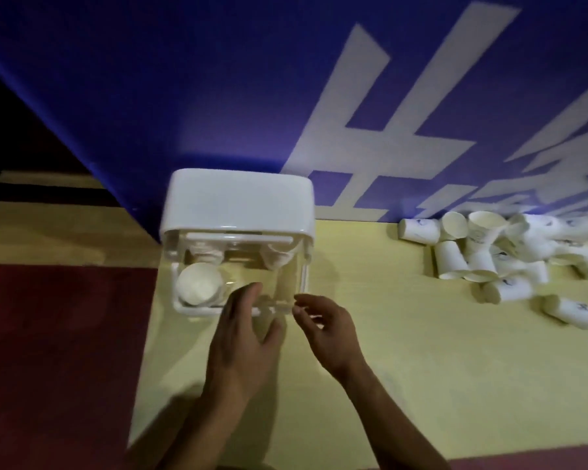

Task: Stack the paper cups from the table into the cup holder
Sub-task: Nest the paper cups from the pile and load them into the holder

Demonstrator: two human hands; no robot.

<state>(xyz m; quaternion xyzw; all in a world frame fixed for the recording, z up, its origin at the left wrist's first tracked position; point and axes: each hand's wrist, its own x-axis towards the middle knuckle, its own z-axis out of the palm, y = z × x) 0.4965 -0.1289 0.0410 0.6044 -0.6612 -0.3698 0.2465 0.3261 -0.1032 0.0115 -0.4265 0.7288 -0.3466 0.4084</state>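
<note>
The cup holder (pixel 238 201) is a clear box with a white top, standing at the table's back left against the blue wall. A white paper cup (pixel 199 283) sits inside it on the left, its mouth toward me. My left hand (pixel 243 337) is at the holder's front edge, fingers spread, holding nothing. My right hand (pixel 326 325) hovers just right of that front edge, fingers loosely curled and apart, also empty. A heap of several white paper cups (pixel 510 256) lies on the table at the right.
The yellow table (pixel 404 368) ends at its left edge beside the holder, over a dark red floor (pixel 58 351). A blue wall with large white characters (pixel 370 130) runs along the back.
</note>
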